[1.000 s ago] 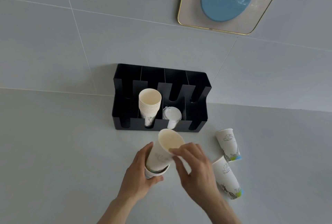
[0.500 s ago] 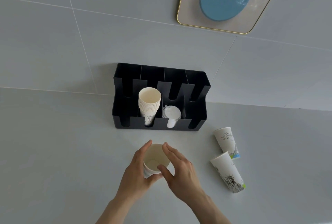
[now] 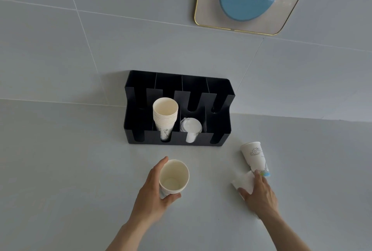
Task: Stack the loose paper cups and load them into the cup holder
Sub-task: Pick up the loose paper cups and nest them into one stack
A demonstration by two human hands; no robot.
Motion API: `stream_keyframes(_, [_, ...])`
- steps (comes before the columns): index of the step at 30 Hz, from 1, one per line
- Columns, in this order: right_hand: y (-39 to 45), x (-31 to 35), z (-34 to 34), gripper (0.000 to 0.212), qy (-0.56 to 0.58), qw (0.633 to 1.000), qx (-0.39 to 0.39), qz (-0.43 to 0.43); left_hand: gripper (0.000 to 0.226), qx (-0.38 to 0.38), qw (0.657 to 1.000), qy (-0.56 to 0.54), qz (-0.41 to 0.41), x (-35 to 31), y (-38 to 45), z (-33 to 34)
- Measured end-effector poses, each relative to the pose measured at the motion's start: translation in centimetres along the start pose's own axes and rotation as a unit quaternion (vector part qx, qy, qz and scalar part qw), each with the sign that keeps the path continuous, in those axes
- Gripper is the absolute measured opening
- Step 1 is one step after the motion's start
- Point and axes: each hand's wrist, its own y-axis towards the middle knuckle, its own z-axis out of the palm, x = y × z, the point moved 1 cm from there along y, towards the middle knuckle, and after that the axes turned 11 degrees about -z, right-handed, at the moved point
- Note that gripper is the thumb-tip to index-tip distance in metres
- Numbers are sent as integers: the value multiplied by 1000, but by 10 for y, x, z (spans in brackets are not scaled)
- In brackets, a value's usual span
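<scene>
My left hand grips a small stack of nested white paper cups, mouth up, just above the table in front of the black cup holder. My right hand lies over a loose cup on its side, fingers wrapped on it; the cup is blurred. Another loose printed cup lies just beyond it. In the holder, a tall stack of cups fills the second slot from the left, and white lids sit in the third.
The holder stands against a grey tiled wall. A gold-framed mirror hangs high on the right. The holder's outer slots at left and right hold nothing.
The upper cup has been pushed down into the one in my left hand. My right hand has left that stack and moved right onto a loose cup lying on the table.
</scene>
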Motion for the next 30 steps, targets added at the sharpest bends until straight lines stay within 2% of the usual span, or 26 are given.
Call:
stream_keyframes(2, [-6,-2,11,91,-8,1000,11,-4,104,-1,1000,1,-2,0,0,0])
stream_keyframes(5, [-12,8,19,93,13,1000,-13,-17,104,-1,1000,1,-1,0,0,0])
stream_keyframes(9, [-12,51,0,105,156,983,-65,-73,104,1,1000,2,-2,-2,1,0])
stream_keyframes(14, [-22,124,-53,103,341,917,-122,-166,103,1,1000,-6,-4,-2,-1,0])
stream_keyframes(18, [-38,161,-76,100,434,859,-112,-246,104,1,1000,-9,1,-2,-1,0])
stream_keyframes(21, [-47,179,-70,98,420,858,-88,-284,104,1,1000,-9,3,-1,1,1])
stream_keyframes(30, [-63,172,-5,97,255,909,-31,-329,101,-3,1000,1,19,4,6,2])
